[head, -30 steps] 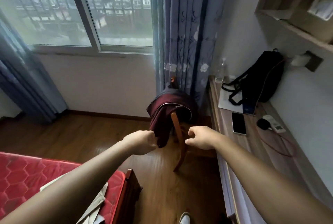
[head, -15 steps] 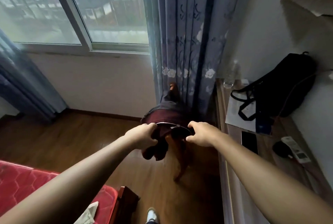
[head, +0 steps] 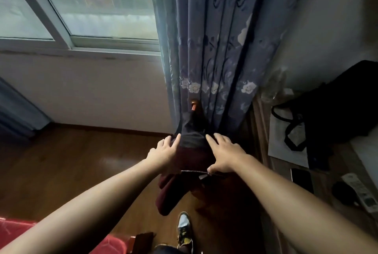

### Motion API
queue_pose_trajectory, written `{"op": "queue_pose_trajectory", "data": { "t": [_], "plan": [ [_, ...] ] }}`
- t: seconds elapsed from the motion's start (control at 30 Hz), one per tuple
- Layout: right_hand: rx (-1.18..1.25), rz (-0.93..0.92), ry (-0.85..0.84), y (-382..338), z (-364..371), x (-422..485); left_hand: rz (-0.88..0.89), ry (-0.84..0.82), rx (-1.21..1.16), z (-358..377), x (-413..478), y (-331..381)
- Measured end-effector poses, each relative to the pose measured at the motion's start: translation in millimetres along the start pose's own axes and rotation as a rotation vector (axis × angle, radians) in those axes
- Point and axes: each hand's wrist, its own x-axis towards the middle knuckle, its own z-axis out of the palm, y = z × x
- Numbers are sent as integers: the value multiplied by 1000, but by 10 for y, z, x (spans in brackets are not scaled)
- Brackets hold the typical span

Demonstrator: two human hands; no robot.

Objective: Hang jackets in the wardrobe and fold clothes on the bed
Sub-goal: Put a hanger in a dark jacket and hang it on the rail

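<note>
Hands are no longer balled on the jacket as they were half a second ago, they're now laid flat on it. Head has also moved in closer and tipped down.

Head view:
- Jacket [head: 192, 160]: maroon, dark lining showing, draped over the back of a wooden chair [head: 193, 105] that is pushed against the curtain [head: 214, 49]. One sleeve or flap hangs down toward the floor [head: 81, 172].
- My left hand [head: 163, 153]: fingers straight and spread, resting on the jacket's left side, holding nothing.
- My right hand [head: 225, 155]: fingers also straight, pressing on the right side. The thumb sits by the zipper [head: 194, 171], and I can't tell if it pinches the fabric.
- Handling, my read: soft, limp and light. It will sag and drag if lifted by one point. Best hold is at both shoulders or the collar, then lift straight up off the chair post so nothing snags. Keep off the zipper edge, since the metal teeth catch.
- Surface: the glossy wood floor is slick for a trailing sleeve, and my shoe [head: 184, 227] is right under the hanging end.
- Room: the window [head: 102, 8] is up left. On the right, the bench [head: 322, 178] has a black backpack [head: 337, 110], a phone [head: 301, 180] and a remote [head: 360, 192]. The red bed [head: 16, 231] corner is bottom left. No wardrobe is in view.
</note>
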Motion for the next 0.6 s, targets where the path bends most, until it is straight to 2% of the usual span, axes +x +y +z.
{"op": "queue_pose_trajectory", "data": {
  "t": [0.27,0.37,0.5,0.6],
  "plan": [
    [-4,-60,-177,-268,45,859,177,-185,60,93,784,-215],
    [36,-54,-269,-224,29,1059,256,-228,7,73,944,-280],
    [73,-77,-200,-173,-18,1220,255,-206,-211,141,1094,-446],
    [27,-129,-132,-166,-29,1270,212,-265,-260,199,1138,-516]
  ]
}}
